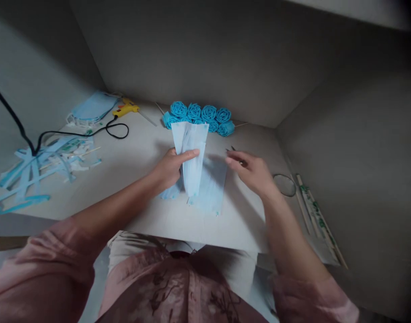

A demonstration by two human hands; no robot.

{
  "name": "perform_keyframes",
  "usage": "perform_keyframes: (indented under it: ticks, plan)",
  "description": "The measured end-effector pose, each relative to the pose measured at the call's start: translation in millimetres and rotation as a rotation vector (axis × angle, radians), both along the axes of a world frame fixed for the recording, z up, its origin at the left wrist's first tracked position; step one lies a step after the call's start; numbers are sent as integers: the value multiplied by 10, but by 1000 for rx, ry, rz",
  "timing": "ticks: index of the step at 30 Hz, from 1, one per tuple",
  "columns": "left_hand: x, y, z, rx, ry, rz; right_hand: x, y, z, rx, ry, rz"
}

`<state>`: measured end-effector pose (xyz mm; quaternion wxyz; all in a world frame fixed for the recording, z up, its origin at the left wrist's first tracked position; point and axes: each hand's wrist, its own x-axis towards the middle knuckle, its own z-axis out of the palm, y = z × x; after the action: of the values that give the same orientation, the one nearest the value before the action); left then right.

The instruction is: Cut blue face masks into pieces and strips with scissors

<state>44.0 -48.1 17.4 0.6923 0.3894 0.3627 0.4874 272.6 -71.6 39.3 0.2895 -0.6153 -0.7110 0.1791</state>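
Observation:
My left hand (pixel 174 167) pinches a folded pale-blue face mask sheet (pixel 193 139), thumb on its front, holding it upright above the table. Below it lie more flat pale-blue mask sheets (pixel 212 186), partly covered by the held one. To the right, my right hand (pixel 252 170) is closed around small dark scissors (pixel 233 148). Only their pointed tips show past the fingers, apart from the sheet; the rest is hidden in my grip. Just behind the held sheet sit several bright-blue rolled flowers (pixel 209 113) in two rows.
At the back left are a yellow glue gun (pixel 126 108) with a black cord and a stack of masks (pixel 95 107). Cut blue strips (pixel 33 172) litter the left side. On the right lie a wire ring (pixel 284 185) and thin sticks (pixel 318 215). Grey panels enclose the table.

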Motion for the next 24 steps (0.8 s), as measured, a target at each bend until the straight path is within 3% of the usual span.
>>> perform_keyframes:
  ticks: [3,8,11,15,19,24]
  plan:
    - [56,-74,-29,23,2,-30,-370,-40,40,-178,357,287]
    - [119,-101,-133,70,42,-71,-647,28,-32,-185,615,233]
    - [54,-12,-121,239,122,57,-611,38,-97,-137,610,182]
    - [-101,71,18,757,422,346,-567,-44,-171,-46,501,121]
    - [-136,45,111,1061,732,279,-576,-99,-217,-8,484,140]
    - [-75,63,35,1079,807,192,-557,-66,-230,27,496,144]
